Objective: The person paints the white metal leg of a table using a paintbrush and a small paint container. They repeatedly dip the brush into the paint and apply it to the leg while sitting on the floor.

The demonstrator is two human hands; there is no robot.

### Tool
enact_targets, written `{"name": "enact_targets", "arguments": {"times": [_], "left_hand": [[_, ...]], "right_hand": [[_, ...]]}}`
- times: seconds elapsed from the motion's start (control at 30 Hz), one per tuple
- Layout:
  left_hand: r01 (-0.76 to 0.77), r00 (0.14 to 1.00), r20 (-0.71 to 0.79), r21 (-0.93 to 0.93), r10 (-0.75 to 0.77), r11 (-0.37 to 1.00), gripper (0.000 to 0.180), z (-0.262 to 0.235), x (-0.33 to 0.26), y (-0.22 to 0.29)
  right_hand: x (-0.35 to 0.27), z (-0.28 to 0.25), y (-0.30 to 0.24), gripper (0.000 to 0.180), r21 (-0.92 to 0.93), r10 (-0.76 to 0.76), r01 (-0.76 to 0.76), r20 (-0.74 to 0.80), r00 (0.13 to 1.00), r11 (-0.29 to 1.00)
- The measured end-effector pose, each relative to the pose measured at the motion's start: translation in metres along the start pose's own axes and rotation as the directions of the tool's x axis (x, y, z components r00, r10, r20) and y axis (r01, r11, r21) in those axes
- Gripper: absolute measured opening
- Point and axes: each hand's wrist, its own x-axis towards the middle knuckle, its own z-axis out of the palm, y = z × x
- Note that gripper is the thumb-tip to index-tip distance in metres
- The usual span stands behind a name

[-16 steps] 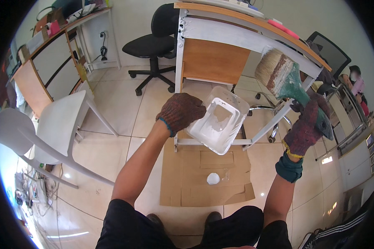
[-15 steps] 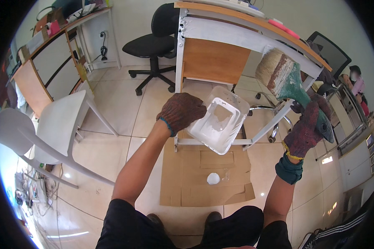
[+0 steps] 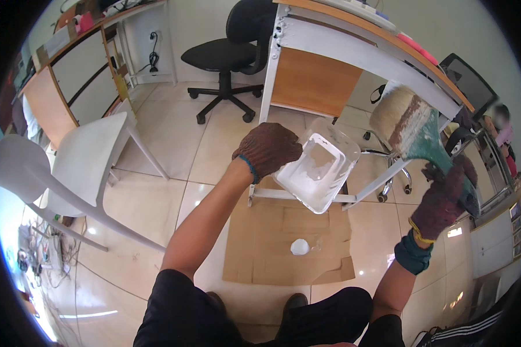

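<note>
My left hand (image 3: 267, 150), in a brown knit glove, grips the side of a clear plastic container (image 3: 317, 173) coated inside with white paint. The container is tilted, its opening facing me. In my gloved right hand (image 3: 447, 194) is the handle of a wide paintbrush (image 3: 415, 130). The brush has a worn green handle and pale bristles whitened at the tip. Those bristles overlap the white side rail of a desk (image 3: 353, 49); whether they touch it I cannot tell. The desk has a wood-coloured top and white metal legs.
Flattened cardboard (image 3: 266, 254) lies on the tiled floor under the desk's near side, with a round white lid (image 3: 300, 247) on it. A white chair (image 3: 84, 168) stands left, a black swivel chair (image 3: 226, 58) behind. A person (image 3: 501, 124) is at the far right.
The view has shifted slightly, so the desk and both hands sit farther right. The brush and right hand are a little lower in view. Both hands keep their holds.
</note>
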Motion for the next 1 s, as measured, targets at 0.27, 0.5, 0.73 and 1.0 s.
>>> {"name": "enact_targets", "arguments": {"times": [0.27, 0.5, 0.73, 1.0], "left_hand": [[0.394, 0.896, 0.343, -0.321, -0.282, 0.861, 0.022, 0.025, 0.002, -0.004], [0.351, 0.907, 0.337, -0.281, -0.251, 0.893, 0.034, 0.034, -0.002, -0.009], [0.493, 0.818, 0.476, -0.288, -0.324, 0.821, 0.037, 0.015, 0.005, 0.004], [0.534, 0.834, 0.415, -0.44, -0.364, 0.722, 0.03, 0.021, -0.001, -0.002]], "right_hand": [[0.004, -0.013, -0.014, 0.029, -0.092, 0.318, -0.305, 0.261, 0.911, 0.948], [-0.025, 0.002, 0.003, 0.029, 0.086, 0.677, -0.719, 0.279, 0.681, 0.689], [-0.048, 0.012, 0.025, 0.028, 0.184, 0.789, -0.821, 0.229, 0.57, 0.54], [-0.055, 0.011, 0.038, 0.024, 0.186, 0.82, -0.851, 0.231, 0.524, 0.492]]}}
